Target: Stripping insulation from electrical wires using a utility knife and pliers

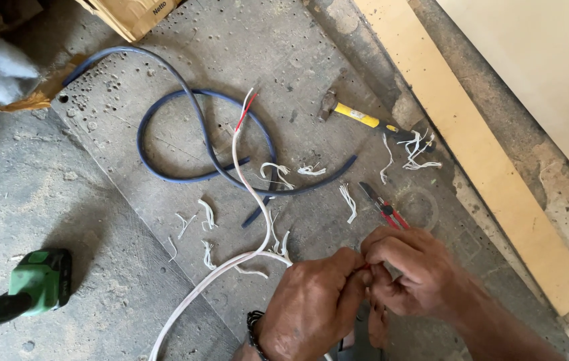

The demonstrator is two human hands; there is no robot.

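Observation:
My left hand [314,301] and my right hand [408,271] meet low in the head view, fingers pinched together on a thin wire end with a hint of red between them. A white cable [248,194] runs from the hands up across a grey concrete slab [164,80]; its far end shows stripped red and white cores. Another white strand sweeps down to the bottom left. Red-handled pliers [383,207] lie just above my right hand. Short white insulation scraps [207,215] are scattered around.
A dark blue cable [191,117] loops over the slab. A yellow-handled hammer [358,117] lies upper right. A green power tool [34,284] sits at the left edge. A cardboard box [131,13] is at top, a pale wooden board [492,174] along the right.

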